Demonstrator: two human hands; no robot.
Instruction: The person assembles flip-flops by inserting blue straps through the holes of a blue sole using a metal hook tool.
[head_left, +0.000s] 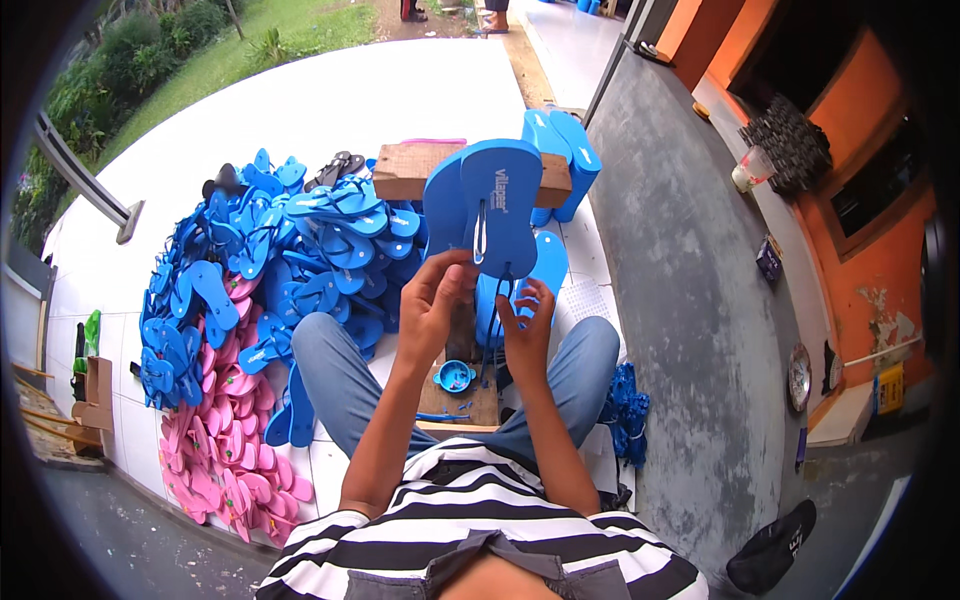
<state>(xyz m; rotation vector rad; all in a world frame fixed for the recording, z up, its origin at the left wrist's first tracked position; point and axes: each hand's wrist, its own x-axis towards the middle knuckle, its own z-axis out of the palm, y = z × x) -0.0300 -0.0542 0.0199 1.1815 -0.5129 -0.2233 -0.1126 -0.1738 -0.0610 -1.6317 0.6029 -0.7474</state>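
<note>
Two blue flip-flop soles (512, 225) stand upright and overlapping in front of me, against a wooden block. A slim, light-coloured looped tool (481, 228), seemingly metal, lies along the front of the soles. My left hand (428, 308) is closed, with thumb and fingertips at the tool's lower end; the exact grip is partly hidden. Below the soles' narrow end hangs a dark blue strap (492, 325). My right hand (527, 318) has its thumb and fingers curled around the strap's upper part, just under the soles.
A wooden block (402, 172) stands behind the soles. Between my knees, a small blue bowl (455, 376) sits on a wooden board. Piles of blue flip-flops (340, 235) and pink flip-flops (215, 450) lie left. Bundled blue straps (626, 412) lie right, near a grey ledge (680, 300).
</note>
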